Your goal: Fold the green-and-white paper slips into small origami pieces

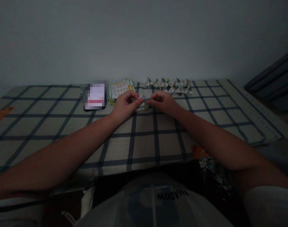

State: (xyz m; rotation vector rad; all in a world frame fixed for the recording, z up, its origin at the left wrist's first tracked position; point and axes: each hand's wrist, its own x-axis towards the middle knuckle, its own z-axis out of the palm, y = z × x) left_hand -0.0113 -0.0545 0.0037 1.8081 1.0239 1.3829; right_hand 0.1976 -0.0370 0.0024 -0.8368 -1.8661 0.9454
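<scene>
Between my two hands is a small piece of folded, printed paper (144,98), pinched from both sides just above the table. My left hand (128,102) grips its left part between thumb and fingers. On the opposite side, my right hand (163,101) pinches the right part with its fingertips. Another bit of printed paper (144,108) shows right under the fingers; whether it joins the held piece I cannot tell. Behind my left hand lies a stack of printed sheets (120,88). Several folded paper pieces (169,85) with pointed tips stand in rows behind my right hand.
A checked cloth (144,142) covers the table, which meets a plain wall (144,41). Left of the sheets lies a phone-like device (95,96) with a lit, blurred screen. Paper scraps (216,171) hang or lie below the front edge. A dark ribbed object (273,75) stands at right.
</scene>
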